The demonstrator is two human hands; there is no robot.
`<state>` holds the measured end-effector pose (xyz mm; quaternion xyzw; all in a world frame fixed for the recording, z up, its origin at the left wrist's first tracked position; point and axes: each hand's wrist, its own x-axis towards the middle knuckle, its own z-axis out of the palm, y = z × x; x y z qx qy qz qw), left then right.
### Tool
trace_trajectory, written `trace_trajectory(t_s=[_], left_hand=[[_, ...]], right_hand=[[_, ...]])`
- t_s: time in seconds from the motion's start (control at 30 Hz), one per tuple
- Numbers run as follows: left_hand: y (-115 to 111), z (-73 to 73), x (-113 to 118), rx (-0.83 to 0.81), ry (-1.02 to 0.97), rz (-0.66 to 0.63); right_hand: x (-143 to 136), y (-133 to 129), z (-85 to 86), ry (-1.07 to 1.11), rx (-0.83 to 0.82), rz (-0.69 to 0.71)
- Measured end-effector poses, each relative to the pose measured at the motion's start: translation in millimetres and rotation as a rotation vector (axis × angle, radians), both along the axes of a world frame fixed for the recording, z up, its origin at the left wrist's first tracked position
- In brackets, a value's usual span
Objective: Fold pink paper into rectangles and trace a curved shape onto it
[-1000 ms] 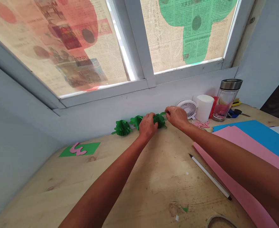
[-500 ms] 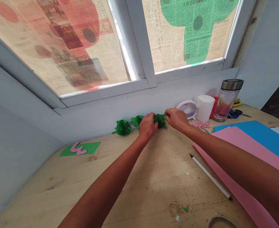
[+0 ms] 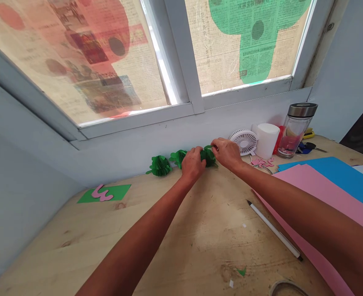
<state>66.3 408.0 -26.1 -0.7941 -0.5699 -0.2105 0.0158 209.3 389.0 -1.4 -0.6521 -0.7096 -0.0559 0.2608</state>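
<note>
Three green folded-paper pompoms stand in a row along the wall at the back of the table. My left hand (image 3: 194, 162) is closed on the left side of the rightmost green paper pompom (image 3: 210, 157). From the right, my right hand (image 3: 226, 152) pinches an upper petal of that same pompom between thumb and finger. Just left of my left hand is the middle pompom (image 3: 178, 157), partly covered by the hand. Further left sits another pompom (image 3: 159, 166), touched by neither hand.
Right of my hands are a small white fan (image 3: 243, 142), a white cylinder (image 3: 267, 141) and a glass bottle (image 3: 295, 131). Pink paper (image 3: 311, 197) and blue paper (image 3: 338, 176) lie at right, beside a white pencil (image 3: 274, 230). A green sheet (image 3: 119, 192) bears pink cutouts.
My right hand has shifted slightly left and up, and the petal it pinches has moved with it. My left hand stays nearly in place on the pompom.
</note>
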Motion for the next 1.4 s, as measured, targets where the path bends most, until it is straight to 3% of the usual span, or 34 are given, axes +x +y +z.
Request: trace_trajectory(t_s=[0.27, 1.4], left_hand=[[0.7, -0.6, 0.0, -0.002, 0.002, -0.001], [-1.7, 3.1, -0.2, -0.042, 0.018, 0.015]], right_hand=[[3.2, 1.6, -8.5, 0.017, -0.007, 0.005], [4.5, -1.2, -6.4, 0.009, -0.105, -0.030]])
